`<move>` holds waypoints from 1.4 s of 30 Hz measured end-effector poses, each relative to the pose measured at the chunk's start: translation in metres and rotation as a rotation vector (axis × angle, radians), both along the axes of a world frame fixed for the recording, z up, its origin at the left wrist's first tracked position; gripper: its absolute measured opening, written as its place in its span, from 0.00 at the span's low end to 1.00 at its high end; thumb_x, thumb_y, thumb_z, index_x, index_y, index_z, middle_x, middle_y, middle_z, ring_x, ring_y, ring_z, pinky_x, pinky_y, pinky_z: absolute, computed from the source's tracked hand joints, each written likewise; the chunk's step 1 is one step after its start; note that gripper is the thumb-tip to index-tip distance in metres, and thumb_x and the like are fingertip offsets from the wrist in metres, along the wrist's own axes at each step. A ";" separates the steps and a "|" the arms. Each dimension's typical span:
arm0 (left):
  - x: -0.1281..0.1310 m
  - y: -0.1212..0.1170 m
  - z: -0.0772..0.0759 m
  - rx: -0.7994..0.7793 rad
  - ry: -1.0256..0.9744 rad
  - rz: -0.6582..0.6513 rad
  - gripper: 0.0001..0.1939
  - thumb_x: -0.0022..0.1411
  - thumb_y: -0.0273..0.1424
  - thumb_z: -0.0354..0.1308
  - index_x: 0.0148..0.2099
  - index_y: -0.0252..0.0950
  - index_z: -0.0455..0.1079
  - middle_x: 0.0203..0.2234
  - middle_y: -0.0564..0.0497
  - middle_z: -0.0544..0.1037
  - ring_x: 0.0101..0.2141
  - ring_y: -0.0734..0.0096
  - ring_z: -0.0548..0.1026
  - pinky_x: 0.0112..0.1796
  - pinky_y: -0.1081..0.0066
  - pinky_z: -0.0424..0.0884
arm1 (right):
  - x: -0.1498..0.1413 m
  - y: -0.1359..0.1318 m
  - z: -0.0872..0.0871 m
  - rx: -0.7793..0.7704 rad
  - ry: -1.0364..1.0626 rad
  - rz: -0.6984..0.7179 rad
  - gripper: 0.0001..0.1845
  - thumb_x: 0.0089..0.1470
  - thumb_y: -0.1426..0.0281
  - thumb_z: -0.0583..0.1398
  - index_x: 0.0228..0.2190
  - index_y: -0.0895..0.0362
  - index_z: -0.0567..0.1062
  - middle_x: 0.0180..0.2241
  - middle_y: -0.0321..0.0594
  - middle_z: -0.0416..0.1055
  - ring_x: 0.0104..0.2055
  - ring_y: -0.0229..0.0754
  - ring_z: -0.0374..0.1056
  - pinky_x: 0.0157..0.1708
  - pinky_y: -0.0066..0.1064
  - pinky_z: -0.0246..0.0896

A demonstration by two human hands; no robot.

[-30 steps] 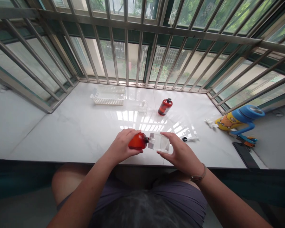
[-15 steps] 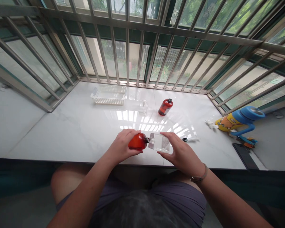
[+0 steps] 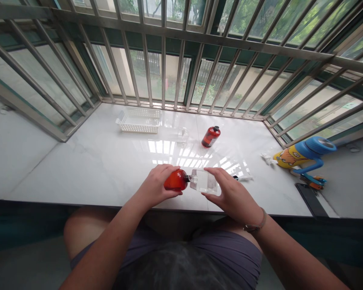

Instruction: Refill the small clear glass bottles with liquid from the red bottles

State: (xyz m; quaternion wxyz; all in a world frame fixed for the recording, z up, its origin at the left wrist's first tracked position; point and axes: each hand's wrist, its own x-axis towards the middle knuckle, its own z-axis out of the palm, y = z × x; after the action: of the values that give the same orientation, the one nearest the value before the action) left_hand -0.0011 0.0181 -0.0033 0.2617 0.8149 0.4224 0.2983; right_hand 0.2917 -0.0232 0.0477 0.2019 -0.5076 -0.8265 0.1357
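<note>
My left hand (image 3: 153, 186) is closed round a small red bottle (image 3: 176, 180), held on its side with its neck pointing right. Wrapped in my right hand (image 3: 231, 195) is a clear bottle (image 3: 203, 181), also tilted, with its mouth pointing left. The two bottle mouths meet between my hands, just above the near edge of the white marble sill (image 3: 103, 161). A small black cap (image 3: 235, 177) lies on the sill to the right of my right hand.
Further back stand a second red bottle with a black cap (image 3: 210, 136), a clear container (image 3: 178, 133) and a white plastic basket (image 3: 138, 120). A blue and yellow toy (image 3: 305, 154) and a dark phone (image 3: 310, 193) lie at the right. Metal window bars (image 3: 175, 64) enclose the sill.
</note>
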 end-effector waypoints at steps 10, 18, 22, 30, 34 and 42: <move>-0.001 -0.001 0.000 -0.009 -0.007 0.005 0.41 0.52 0.39 0.79 0.66 0.47 0.67 0.58 0.44 0.76 0.58 0.47 0.73 0.57 0.49 0.73 | -0.001 0.001 0.003 0.013 -0.011 0.003 0.35 0.58 0.70 0.67 0.64 0.48 0.63 0.59 0.48 0.71 0.60 0.56 0.71 0.57 0.50 0.73; -0.001 0.000 -0.002 -0.022 -0.008 0.004 0.42 0.52 0.38 0.79 0.66 0.47 0.68 0.59 0.45 0.77 0.57 0.48 0.74 0.58 0.49 0.73 | -0.001 0.000 0.002 0.015 -0.029 0.001 0.37 0.58 0.71 0.68 0.64 0.48 0.63 0.59 0.47 0.71 0.61 0.56 0.71 0.58 0.50 0.73; -0.002 0.000 -0.002 -0.018 -0.009 0.001 0.41 0.52 0.38 0.79 0.66 0.47 0.68 0.59 0.45 0.77 0.58 0.48 0.74 0.58 0.49 0.73 | 0.000 0.001 0.003 0.016 -0.026 0.008 0.36 0.58 0.71 0.67 0.64 0.47 0.63 0.59 0.48 0.71 0.60 0.57 0.71 0.57 0.51 0.73; -0.002 0.000 -0.002 -0.012 -0.014 -0.001 0.41 0.52 0.39 0.79 0.66 0.48 0.68 0.59 0.45 0.77 0.58 0.47 0.74 0.58 0.49 0.73 | 0.000 0.001 0.004 0.017 -0.026 0.012 0.36 0.58 0.71 0.66 0.64 0.46 0.63 0.58 0.48 0.71 0.59 0.57 0.72 0.56 0.52 0.74; -0.002 -0.001 -0.003 -0.014 -0.012 0.002 0.42 0.52 0.38 0.79 0.66 0.48 0.68 0.59 0.45 0.78 0.57 0.47 0.75 0.58 0.49 0.73 | 0.000 0.001 0.005 0.014 -0.038 0.017 0.36 0.58 0.71 0.67 0.64 0.46 0.63 0.58 0.48 0.71 0.59 0.57 0.71 0.56 0.51 0.74; -0.001 -0.001 -0.006 -0.032 -0.016 0.004 0.41 0.52 0.39 0.79 0.66 0.47 0.68 0.59 0.45 0.77 0.58 0.47 0.74 0.59 0.48 0.72 | 0.001 0.003 0.005 0.010 -0.058 0.025 0.36 0.58 0.71 0.67 0.64 0.46 0.63 0.59 0.48 0.71 0.59 0.57 0.72 0.56 0.52 0.74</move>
State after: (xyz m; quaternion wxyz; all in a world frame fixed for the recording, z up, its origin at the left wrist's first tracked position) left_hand -0.0025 0.0167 -0.0090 0.2776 0.8074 0.4265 0.2986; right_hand 0.2923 -0.0203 0.0529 0.1786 -0.4999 -0.8391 0.1192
